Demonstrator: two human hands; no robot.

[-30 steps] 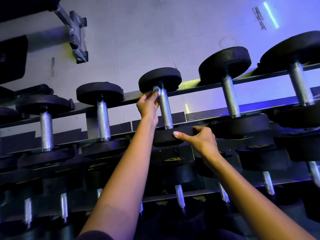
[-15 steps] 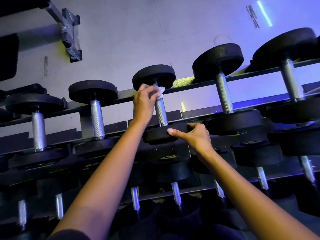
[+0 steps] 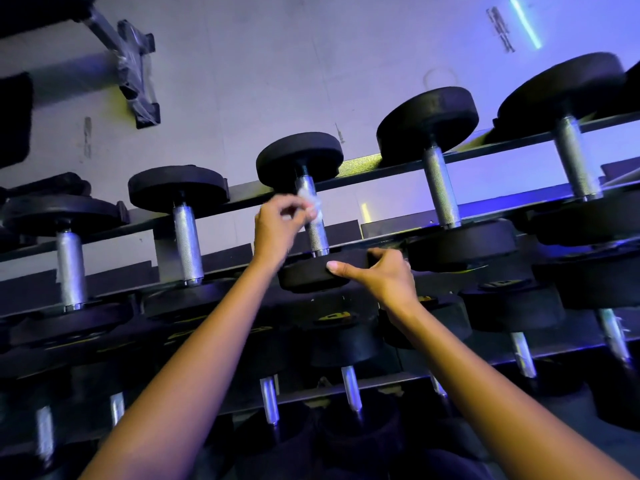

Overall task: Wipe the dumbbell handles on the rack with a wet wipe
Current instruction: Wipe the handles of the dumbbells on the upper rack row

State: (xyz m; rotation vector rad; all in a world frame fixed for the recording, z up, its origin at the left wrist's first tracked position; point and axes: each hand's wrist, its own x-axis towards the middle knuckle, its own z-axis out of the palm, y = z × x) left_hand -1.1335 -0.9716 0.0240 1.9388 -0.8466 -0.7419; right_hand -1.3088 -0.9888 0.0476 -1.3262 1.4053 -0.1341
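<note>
- Left hand has dropped along the bar since half a second ago. It was tight under the far head and is now about a third of the way down. It is motion-blurred.
- Right hand has not shifted on the dumbbell in that time.
- Left hand state: fingers curled, pinching a crumpled white wet wipe against the left side of the knurled steel handle.
- That handle belongs to the black round-headed dumbbell, centre of frame and third from the left on the top row of the dark metal rack.
- Right hand state: it grips the rim of the near head. The thumb lies along the front face and the fingers are hooked over the top. Judged to be bracing the dumbbell so it does not roll.
- Key relation: the handle's long axis runs up-frame, away from the person, from the near head to the far head. The wipe is on the upper part, so the bare stretch lies below the left hand, towards the right hand.
- Judgement: the stroke should run down that axis to the near head. How far the wipe wraps round the back of the bar cannot be told.
- Next bar to the right, a longer steel handle, lies nearer the right hand than the left.
- Two shorter steel handles sit at left of frame. Their wiped state cannot be read.
</note>
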